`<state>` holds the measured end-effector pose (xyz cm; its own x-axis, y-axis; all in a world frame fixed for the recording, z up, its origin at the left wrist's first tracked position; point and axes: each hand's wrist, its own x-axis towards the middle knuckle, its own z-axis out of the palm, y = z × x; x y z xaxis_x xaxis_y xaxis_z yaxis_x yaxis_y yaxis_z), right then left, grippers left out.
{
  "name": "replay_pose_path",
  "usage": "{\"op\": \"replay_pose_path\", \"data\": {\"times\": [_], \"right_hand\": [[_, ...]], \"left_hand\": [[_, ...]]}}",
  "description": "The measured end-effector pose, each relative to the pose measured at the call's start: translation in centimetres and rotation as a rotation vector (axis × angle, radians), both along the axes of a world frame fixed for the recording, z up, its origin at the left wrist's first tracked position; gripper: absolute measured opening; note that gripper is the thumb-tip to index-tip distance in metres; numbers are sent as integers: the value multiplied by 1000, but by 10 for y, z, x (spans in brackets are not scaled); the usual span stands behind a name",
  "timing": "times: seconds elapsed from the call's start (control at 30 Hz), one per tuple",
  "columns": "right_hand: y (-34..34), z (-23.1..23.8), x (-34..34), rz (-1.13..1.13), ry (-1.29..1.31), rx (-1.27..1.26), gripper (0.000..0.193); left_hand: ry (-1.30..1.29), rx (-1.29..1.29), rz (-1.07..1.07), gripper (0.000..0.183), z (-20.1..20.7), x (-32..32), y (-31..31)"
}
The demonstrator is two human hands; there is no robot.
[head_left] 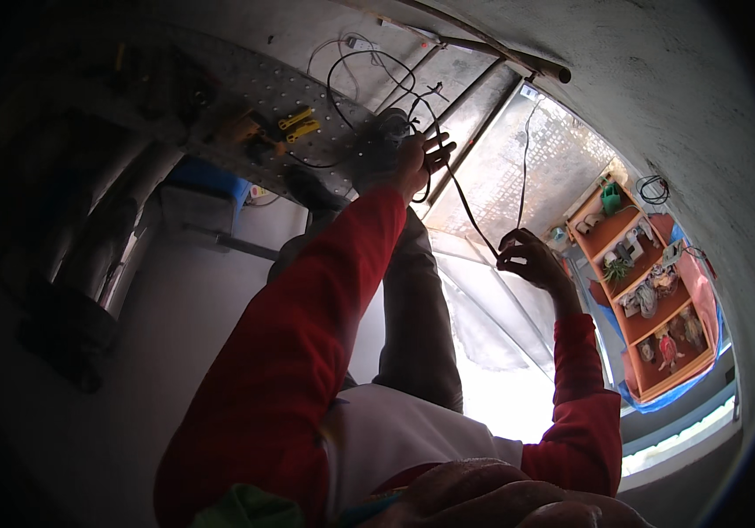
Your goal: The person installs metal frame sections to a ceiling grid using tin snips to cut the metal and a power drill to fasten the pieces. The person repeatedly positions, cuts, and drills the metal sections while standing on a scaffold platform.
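Observation:
A long black cable [461, 195] runs between my two hands. My left hand [414, 165] reaches far forward at the middle and holds the cable, with some fingers stretched out past it. Loose loops of the cable rise above and to the left of this hand. Lower and to the right, my right hand [531, 261] pinches the cable between thumb and fingers. A thin stretch of cord goes up from the right hand along the bright patterned panel [483, 163].
Yellow-handled tools [298, 125] lie on a dark dotted surface [245, 75] at the left. An orange shelf unit [637, 295] with small items stands at the right. Beside it hangs a coiled black cable [653, 189]. A blue container [210, 180] sits below the dotted surface.

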<state>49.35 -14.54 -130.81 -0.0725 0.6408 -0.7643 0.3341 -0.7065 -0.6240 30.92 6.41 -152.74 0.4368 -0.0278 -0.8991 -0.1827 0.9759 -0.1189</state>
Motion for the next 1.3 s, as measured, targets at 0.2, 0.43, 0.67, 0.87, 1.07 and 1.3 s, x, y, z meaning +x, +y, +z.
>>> {"op": "replay_pose_path", "data": {"times": [0.2,0.43,0.67,0.87,1.07,1.3], "right_hand": [[-54,2,10,371,-340,-271,9],[142,-51,-78,-665,297,-282,53],[239,26,-156,-1074,685,-252,27],[214,130,-170,-483,196,-50,21],[157,268,-187,168,323,10,16],[110,311,-109,305,396,-236,15]], "left_hand": [[53,279,-29,29,89,-32,29],[426,1792,-765,7,253,-85,1],[-17,695,-408,34,337,-151,-10],[216,552,9,42,357,-213,26],[289,734,-206,31,356,-215,66],[293,152,421,16,367,-211,121]]}}
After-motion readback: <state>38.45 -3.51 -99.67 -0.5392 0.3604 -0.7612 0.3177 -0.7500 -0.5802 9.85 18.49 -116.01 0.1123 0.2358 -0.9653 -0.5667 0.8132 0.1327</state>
